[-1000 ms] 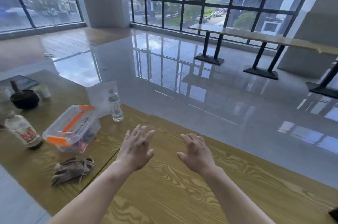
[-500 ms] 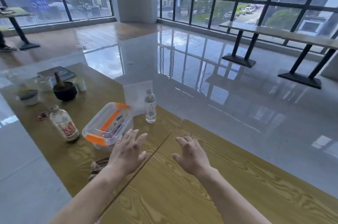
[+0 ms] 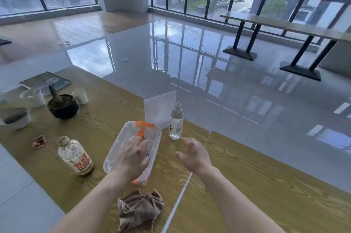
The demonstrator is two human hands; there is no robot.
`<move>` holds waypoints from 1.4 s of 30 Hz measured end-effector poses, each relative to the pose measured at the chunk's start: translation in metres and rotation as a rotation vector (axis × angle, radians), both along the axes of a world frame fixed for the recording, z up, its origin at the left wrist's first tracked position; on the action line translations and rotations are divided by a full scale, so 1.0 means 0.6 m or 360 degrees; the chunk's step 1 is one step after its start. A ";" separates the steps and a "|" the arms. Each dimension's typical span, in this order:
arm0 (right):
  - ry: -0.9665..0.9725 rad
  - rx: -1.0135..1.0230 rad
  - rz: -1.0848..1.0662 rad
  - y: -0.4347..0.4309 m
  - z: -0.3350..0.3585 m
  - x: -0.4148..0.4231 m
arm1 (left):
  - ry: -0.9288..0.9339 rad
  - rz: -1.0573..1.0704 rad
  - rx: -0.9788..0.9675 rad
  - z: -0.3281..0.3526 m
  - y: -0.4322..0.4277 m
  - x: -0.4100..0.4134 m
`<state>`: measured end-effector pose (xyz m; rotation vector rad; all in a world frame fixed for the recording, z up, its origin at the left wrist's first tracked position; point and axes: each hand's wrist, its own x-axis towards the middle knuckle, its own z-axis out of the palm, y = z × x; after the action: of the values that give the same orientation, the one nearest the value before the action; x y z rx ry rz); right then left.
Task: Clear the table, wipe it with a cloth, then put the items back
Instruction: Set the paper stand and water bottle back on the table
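My left hand [image 3: 133, 155] lies spread over the lid of a clear plastic box with orange clips [image 3: 124, 137] on the wooden table [image 3: 256, 185]; no grip is visible. To the right, my right hand [image 3: 193, 153] hovers open above the table, just below a small water bottle [image 3: 176, 121]. A crumpled brown cloth [image 3: 139, 209] rests near the table's front edge, under my left forearm. Left of the box stands a glass bottle with red lettering [image 3: 75, 155].
At the far left are a black mortar with a pestle [image 3: 62, 105], white cups [image 3: 80, 95], a grey bowl [image 3: 16, 118], a book [image 3: 45, 81] and a small red wrapper [image 3: 39, 141]. A clear sign stand [image 3: 159, 108] sits behind the box. Another long table [image 3: 284, 25] stands by the windows.
The view has swung left and closer to the items. My left hand moved forward onto the plastic box. My right hand reached toward the water bottle.
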<state>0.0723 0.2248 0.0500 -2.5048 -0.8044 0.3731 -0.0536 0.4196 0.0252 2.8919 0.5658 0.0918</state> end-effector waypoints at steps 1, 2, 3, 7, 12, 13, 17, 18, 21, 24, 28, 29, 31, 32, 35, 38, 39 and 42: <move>-0.0003 0.0018 -0.0036 0.014 0.006 0.015 | -0.0007 -0.0007 -0.0003 0.000 0.010 0.014; -0.0008 0.0035 -0.0071 0.028 0.012 0.031 | -0.0032 -0.0010 0.0005 0.000 0.019 0.030; -0.0018 0.0055 -0.0096 0.041 0.016 0.047 | -0.0070 -0.0011 0.0011 0.001 0.027 0.047; -0.0104 0.0087 -0.0106 0.092 0.037 0.110 | -0.0210 -0.0030 -0.0026 0.021 0.063 0.123; -0.0185 0.0083 -0.0082 0.148 0.044 0.169 | -0.0228 -0.0034 0.0084 0.050 0.101 0.213; -0.0213 0.0064 -0.0067 0.157 0.041 0.178 | -0.0233 -0.0031 0.0117 0.052 0.108 0.228; -0.0303 -0.0050 0.0037 0.175 0.034 0.203 | -0.0185 -0.0030 0.0164 0.059 0.129 0.274; -0.0310 -0.0081 0.0057 0.176 0.033 0.206 | -0.0156 -0.0017 0.0153 0.060 0.131 0.282; -0.0362 -0.0139 0.0088 0.173 0.022 0.211 | -0.0064 0.0024 0.0125 0.064 0.133 0.302; -0.0493 -0.0139 0.0121 0.165 0.013 0.210 | -0.0022 0.0021 0.0138 0.060 0.137 0.312; -0.0516 -0.0063 0.0099 0.142 0.014 0.206 | 0.0037 0.0027 0.0122 0.054 0.139 0.323; -0.0508 -0.0044 0.0080 0.131 0.014 0.206 | 0.0035 0.0038 0.0105 0.054 0.137 0.326; -0.0510 -0.0005 0.0030 0.104 0.016 0.205 | -0.0012 0.0063 0.0061 0.051 0.134 0.331; -0.0515 0.0026 -0.0002 0.089 0.017 0.204 | -0.0035 0.0062 0.0058 0.048 0.133 0.334; -0.0578 0.0097 -0.0083 0.048 0.028 0.198 | -0.0122 -0.0026 0.0105 0.045 0.125 0.341; -0.0643 0.0065 -0.0103 0.007 0.039 0.190 | -0.0232 -0.0127 0.0115 0.058 0.106 0.346; -0.0652 0.0056 -0.0119 -0.009 0.042 0.187 | -0.0279 -0.0151 0.0110 0.065 0.096 0.347; -0.0635 0.0019 -0.0207 -0.057 0.053 0.175 | -0.0432 -0.0234 0.0073 0.084 0.063 0.349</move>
<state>0.1772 0.1904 0.0817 -2.6401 -0.7772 -0.1826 0.1556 0.4577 0.0756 2.8843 0.3057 0.4724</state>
